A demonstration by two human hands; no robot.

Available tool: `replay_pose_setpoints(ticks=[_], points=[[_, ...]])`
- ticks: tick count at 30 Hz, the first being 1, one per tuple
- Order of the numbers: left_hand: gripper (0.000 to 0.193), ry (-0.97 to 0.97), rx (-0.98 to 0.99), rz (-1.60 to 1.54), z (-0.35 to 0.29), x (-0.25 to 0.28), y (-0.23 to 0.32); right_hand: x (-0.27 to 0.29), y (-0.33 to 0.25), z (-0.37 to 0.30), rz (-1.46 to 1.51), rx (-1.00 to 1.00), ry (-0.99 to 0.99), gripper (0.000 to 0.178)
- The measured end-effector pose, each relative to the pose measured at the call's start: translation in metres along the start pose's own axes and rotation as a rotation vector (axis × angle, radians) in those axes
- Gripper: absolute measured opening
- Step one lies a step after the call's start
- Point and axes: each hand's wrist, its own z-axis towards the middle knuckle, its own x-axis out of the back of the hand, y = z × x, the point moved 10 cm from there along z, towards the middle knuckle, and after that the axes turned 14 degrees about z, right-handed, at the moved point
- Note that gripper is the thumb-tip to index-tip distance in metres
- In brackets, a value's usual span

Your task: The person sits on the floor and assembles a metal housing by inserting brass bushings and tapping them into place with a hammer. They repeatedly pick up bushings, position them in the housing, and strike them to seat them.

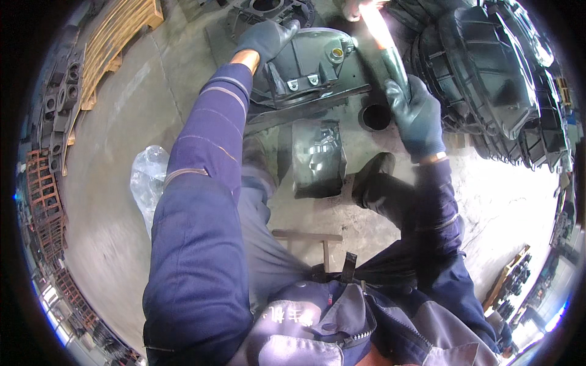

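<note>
My left hand (268, 43), in a dark grey glove, is closed over the upper left edge of a dark metal housing (308, 58). The housing has a round brass-coloured port and small lugs along its near side. In my gloved right hand (418, 116) is a grey-green cylinder (395, 66), slanting up and away to the left. Its far part glares bright, so I cannot tell whether it is a lamp or a lit tube. Beyond the left hand lies a second dark casting (267, 6) with a round opening.
Black ribbed housings (476, 67) are stacked at the right. A dark tray-like piece (318, 160) lies between my feet, near a black round cup (374, 117). Clear plastic (148, 180) lies on the floor at left; a wooden pallet (119, 43) is at far left. A pinkish shape, possibly a hand, shows beyond the cylinder.
</note>
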Motion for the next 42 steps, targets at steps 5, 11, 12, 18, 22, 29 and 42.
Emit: replay_pose_setpoints(ticks=[5,11,12,18,22,29,42], points=[[0.085,0.101,-0.142,0.048,0.012,-0.003,0.006,-0.042,0.047,-0.005,-0.181,-0.179,-0.145,0.044],[0.052,0.189,-0.132,0.133,0.019,0.0,0.006,-0.068,0.135,-0.136,0.435,-0.513,-0.128,0.035],[0.052,0.214,-0.11,0.073,0.018,0.005,0.005,-0.084,0.158,-0.172,0.568,-0.652,-0.122,0.033],[0.054,0.299,-0.095,-0.056,0.007,0.015,0.005,-0.199,0.266,-0.333,0.994,-1.221,-0.198,0.036],[0.055,0.343,-0.102,-0.102,0.008,0.016,0.004,-0.199,0.297,-0.335,0.513,-1.131,-0.283,0.039],[0.059,0.259,-0.008,-0.096,0.006,0.014,-0.001,-0.181,0.303,-0.157,-0.123,-0.591,-0.025,0.052],[0.067,0.153,0.037,-0.071,-0.007,0.022,0.011,-0.259,0.346,-0.097,-0.222,-0.839,-0.163,0.057]])
